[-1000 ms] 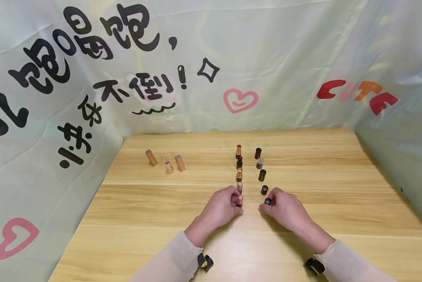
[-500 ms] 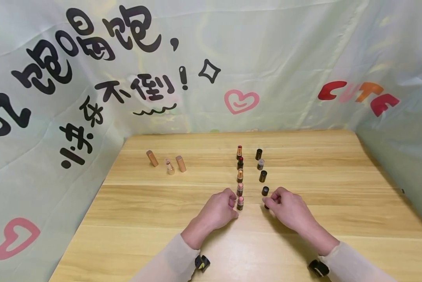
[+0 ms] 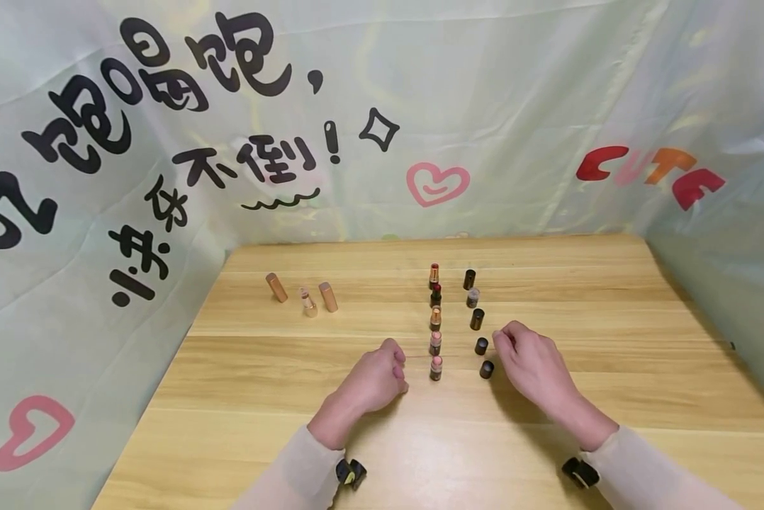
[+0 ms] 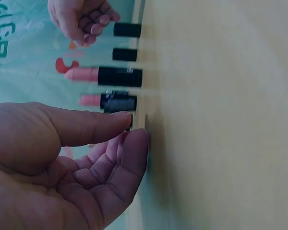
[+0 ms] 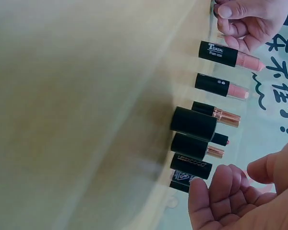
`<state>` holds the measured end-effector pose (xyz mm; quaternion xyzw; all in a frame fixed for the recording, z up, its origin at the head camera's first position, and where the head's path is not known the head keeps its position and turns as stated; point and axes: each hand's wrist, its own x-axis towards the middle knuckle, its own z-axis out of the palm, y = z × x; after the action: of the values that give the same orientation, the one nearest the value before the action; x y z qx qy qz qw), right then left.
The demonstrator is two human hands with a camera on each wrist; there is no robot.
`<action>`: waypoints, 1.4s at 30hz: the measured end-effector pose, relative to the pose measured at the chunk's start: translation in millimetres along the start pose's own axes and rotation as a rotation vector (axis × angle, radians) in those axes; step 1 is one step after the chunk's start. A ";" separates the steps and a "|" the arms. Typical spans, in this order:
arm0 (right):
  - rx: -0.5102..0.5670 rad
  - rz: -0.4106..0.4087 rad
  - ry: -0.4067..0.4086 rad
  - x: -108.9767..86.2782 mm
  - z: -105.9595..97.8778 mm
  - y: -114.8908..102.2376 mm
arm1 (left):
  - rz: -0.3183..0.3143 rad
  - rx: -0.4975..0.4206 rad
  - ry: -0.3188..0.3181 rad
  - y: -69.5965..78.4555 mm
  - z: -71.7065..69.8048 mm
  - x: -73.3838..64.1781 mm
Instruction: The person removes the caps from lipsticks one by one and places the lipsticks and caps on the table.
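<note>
My left hand (image 3: 372, 379), fingers loosely curved and holding nothing, is just left of the nearest pink lipstick (image 3: 436, 369). That lipstick stands upright at the near end of a column of several uncapped lipsticks, with another pink lipstick (image 4: 90, 100) right behind it. To the right of them runs a matching column of caps, from a small black cap (image 3: 487, 370) in front to a taller black cap (image 3: 469, 280) at the back. One cap (image 3: 473, 298) among them looks clear. Beside the front caps hovers my right hand (image 3: 534, 368), its loosely curled fingers holding nothing.
At the back left of the wooden table (image 3: 261, 375) stand two rose-gold tubes (image 3: 276, 287) with an open rose-gold lipstick (image 3: 308, 303) between them. A printed cloth (image 3: 516, 106) hangs behind and along both sides.
My left hand has let go of the nearest pink lipstick and drawn away left. My right hand has released the front black cap and moved right and slightly up. Both stay standing.
</note>
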<state>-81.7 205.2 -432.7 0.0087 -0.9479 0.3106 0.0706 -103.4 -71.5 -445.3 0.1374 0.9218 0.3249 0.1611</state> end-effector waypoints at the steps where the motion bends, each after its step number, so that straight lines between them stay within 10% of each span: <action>1: 0.001 -0.005 0.007 1.8 -0.1 -1.1 | -0.004 -0.005 0.007 -1.6 -1.9 0.2; 9: 0.011 -0.018 0.016 21.6 -0.6 -17.9 | -0.011 -0.060 0.159 -13.9 -26.2 2.1; 22: 0.069 -0.117 0.055 59.6 6.8 -59.2 | 0.003 -0.046 0.618 -35.4 -65.4 19.3; 42: 0.145 -0.168 -0.044 86.5 16.8 -84.4 | -0.060 0.140 0.590 -40.5 -92.2 42.1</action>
<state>-164.4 129.6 -384.5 0.0999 -0.9202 0.3709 0.0749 -183.4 -138.0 -412.2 0.0207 0.9525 0.2815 -0.1140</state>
